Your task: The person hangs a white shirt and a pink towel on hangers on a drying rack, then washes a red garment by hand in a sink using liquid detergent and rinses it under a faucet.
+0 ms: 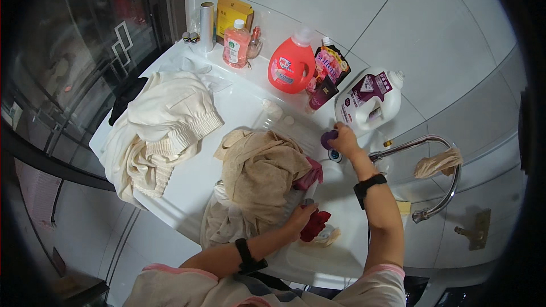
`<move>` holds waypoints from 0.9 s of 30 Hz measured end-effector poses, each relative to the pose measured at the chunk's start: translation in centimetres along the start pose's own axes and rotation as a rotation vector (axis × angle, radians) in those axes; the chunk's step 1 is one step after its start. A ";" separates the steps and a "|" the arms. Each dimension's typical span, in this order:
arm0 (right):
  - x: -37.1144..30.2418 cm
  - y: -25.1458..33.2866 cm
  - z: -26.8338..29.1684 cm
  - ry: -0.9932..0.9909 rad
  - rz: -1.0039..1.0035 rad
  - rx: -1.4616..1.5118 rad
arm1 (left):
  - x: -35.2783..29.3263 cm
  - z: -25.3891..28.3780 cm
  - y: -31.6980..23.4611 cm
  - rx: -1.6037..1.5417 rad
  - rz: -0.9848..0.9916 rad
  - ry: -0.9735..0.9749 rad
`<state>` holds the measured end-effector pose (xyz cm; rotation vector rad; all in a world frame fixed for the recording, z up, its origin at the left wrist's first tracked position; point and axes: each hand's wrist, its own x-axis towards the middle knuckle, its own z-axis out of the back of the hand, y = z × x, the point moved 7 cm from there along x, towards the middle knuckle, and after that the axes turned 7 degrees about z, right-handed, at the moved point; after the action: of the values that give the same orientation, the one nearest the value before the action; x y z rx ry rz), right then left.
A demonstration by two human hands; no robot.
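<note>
My right hand (346,141) is closed around a small round purple object (328,139), which looks like a bottle cap. It is beside a white detergent jug (372,99) with a purple label, which stands tilted on the ledge. Over the basin (341,233), the fingers of my left hand (298,224) are closed on a crumpled dark red cloth (315,225). A small beige cloth (327,237) lies in the basin just below it. To the left of the basin is a heap of beige laundry (261,170), with a dark pink cloth (310,174) at its edge.
White clothes (170,119) are piled on the counter's left side. Along the back stand a red detergent jug (291,65), a pink liquid bottle (235,45), a floral pouch (330,65) and a yellow box (233,14). A curved faucet (449,182) with a cloth on it arches at the right.
</note>
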<state>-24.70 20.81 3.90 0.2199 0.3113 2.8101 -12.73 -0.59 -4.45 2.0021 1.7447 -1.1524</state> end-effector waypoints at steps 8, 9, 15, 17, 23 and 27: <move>-1.2 -1.9 -5.2 -0.024 -0.059 0.141 | 1.1 1.2 0.1 -0.016 -0.136 -0.082; -1.5 -2.2 -4.1 -0.149 -0.094 0.164 | 0.9 1.2 0.0 -0.009 -0.124 -0.086; -6.0 -1.7 10.3 -1.173 -0.248 -0.081 | 0.2 0.2 -0.5 -0.368 -0.060 0.268; -5.3 -5.9 10.3 -1.195 -0.441 0.123 | 1.0 0.1 -0.1 -0.390 -0.037 0.364; -1.2 -6.3 7.7 -0.775 -0.285 1.092 | -0.7 -1.2 -0.4 -0.235 -0.009 0.464; -0.6 -4.8 8.2 -0.938 -0.182 1.068 | -1.2 -1.1 -0.3 -0.082 -0.031 0.438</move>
<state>-21.27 26.60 10.65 1.5169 1.3994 1.7827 -12.56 -0.67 -2.77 2.3097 1.9856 -0.6660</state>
